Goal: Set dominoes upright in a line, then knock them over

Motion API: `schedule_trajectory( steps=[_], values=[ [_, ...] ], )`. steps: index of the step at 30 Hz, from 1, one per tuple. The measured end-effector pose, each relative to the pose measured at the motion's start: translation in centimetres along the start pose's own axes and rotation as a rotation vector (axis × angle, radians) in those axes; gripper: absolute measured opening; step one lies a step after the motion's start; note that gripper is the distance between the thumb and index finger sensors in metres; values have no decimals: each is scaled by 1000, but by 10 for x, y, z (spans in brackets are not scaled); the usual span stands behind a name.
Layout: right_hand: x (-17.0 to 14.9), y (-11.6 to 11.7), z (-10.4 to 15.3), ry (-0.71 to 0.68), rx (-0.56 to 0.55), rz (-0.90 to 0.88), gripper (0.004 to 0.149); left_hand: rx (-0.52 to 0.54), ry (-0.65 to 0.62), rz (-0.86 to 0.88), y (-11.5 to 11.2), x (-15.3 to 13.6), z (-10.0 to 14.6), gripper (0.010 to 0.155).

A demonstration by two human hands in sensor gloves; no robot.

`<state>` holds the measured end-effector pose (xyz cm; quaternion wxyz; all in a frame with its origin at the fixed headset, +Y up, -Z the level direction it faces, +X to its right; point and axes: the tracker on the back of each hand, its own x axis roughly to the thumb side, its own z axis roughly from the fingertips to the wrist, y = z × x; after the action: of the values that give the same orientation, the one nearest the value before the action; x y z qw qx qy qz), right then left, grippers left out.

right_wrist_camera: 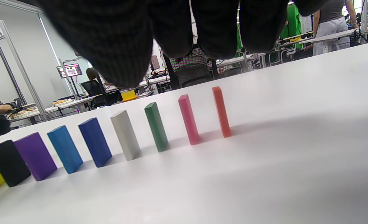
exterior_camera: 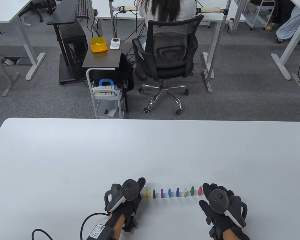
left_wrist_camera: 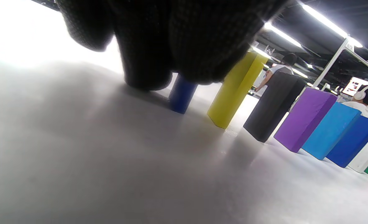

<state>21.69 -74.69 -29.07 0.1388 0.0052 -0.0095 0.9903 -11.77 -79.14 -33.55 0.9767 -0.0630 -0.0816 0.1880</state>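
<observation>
A row of upright dominoes runs across the near table: yellow [exterior_camera: 147, 193], black [exterior_camera: 154, 194], purple [exterior_camera: 162, 193], light blue [exterior_camera: 169, 192], blue [exterior_camera: 177, 192], white [exterior_camera: 185, 192], green [exterior_camera: 192, 191], pink [exterior_camera: 200, 190]. In the right wrist view an orange domino [right_wrist_camera: 221, 112] ends the row; my right hand hides it in the table view. My left hand [exterior_camera: 140, 186] is at the yellow end. Its fingers [left_wrist_camera: 177, 37] hold a dark blue domino [left_wrist_camera: 182, 96] standing beside the yellow one [left_wrist_camera: 233, 90]. My right hand [exterior_camera: 210, 190] hovers at the pink end, its fingers [right_wrist_camera: 118, 40] spread and holding nothing.
The white table [exterior_camera: 90, 160] stretches wide beyond and beside the row. A black cable [exterior_camera: 87, 222] trails from my left wrist at the near edge. Past the far edge, a person sits on an office chair [exterior_camera: 167, 62] beside a small cart [exterior_camera: 107, 100].
</observation>
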Motion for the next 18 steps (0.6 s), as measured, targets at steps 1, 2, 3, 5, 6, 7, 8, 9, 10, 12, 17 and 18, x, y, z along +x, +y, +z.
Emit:
schedule_trajectory(
  steps=[1,2,3,5,6,7,8,9,10,12,17,18],
  values=[
    [0,0,0,0,0,0,70,1,-1,-1,0,0,0,71],
    [0,0,0,1,0,2,70,1,0,-1,0,0,0,72],
    [0,0,0,2,1,4,70,0,0,0,0,0,0,72],
    [0,0,0,3,1,2,70,1,2,-2,0,1,1,73],
    [0,-1,0,4,1,1,70,-2,4,-6,0,1,1,73],
    [0,-1,0,5,0,3,70,-7,10,-9,0,1,1,74],
    [-1,-1,0,6,0,5,70,-10,10,-8,1,1,1,74],
    [0,-1,0,7,0,8,70,-13,11,-5,1,1,2,74],
    [-1,-1,0,10,0,12,70,-17,14,-4,1,1,2,75],
    [-2,-3,0,16,-9,3,71,-17,23,-9,3,0,4,77],
    [-7,-7,1,42,-28,-19,74,-15,45,-1,9,-2,14,82],
    [-8,-8,1,49,-34,-26,75,-5,51,-5,11,-2,17,84]
  ],
)
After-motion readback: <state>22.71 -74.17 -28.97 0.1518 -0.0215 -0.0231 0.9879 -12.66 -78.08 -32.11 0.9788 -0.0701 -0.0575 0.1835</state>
